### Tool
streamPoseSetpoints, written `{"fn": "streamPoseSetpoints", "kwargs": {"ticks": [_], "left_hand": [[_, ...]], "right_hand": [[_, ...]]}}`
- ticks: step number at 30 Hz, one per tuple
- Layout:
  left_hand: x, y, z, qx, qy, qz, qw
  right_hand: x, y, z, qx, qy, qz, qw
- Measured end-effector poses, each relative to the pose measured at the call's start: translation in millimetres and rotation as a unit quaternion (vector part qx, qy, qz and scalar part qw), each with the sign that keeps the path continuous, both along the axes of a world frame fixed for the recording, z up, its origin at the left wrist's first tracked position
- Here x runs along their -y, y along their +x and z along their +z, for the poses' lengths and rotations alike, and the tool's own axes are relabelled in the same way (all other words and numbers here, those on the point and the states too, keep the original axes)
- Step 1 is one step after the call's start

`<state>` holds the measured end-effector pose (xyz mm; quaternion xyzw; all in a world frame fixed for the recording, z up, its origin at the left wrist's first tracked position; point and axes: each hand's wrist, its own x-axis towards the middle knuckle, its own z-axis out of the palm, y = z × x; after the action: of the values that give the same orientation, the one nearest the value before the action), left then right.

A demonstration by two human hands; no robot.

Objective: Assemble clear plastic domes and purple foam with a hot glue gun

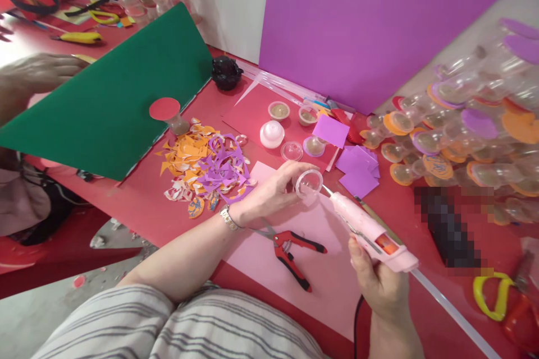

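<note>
On red table [138, 202], paper scraps [206, 171]

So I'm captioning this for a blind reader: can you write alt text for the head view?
A person's left hand holds a small clear plastic cup while the right hand aims a pink glue gun at its rim, over a red table. Red-handled scissors and orange and purple paper scraps lie nearby.

One camera sits on the person's head. It looks forward and steeply down, close over the red tabletop [138, 202] and both forearms.
</note>
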<state>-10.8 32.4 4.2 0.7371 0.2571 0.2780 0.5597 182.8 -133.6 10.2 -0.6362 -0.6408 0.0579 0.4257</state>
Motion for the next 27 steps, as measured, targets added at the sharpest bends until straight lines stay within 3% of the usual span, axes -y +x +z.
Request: {"fn": "streamPoseSetpoints", "kwargs": {"ticks": [27], "left_hand": [[2,-1,8.1,-0.011,-0.007,-0.011,1.0]], "right_hand": [[4,4,-10.5,0.054,0.024,-0.03,0.998]]}}
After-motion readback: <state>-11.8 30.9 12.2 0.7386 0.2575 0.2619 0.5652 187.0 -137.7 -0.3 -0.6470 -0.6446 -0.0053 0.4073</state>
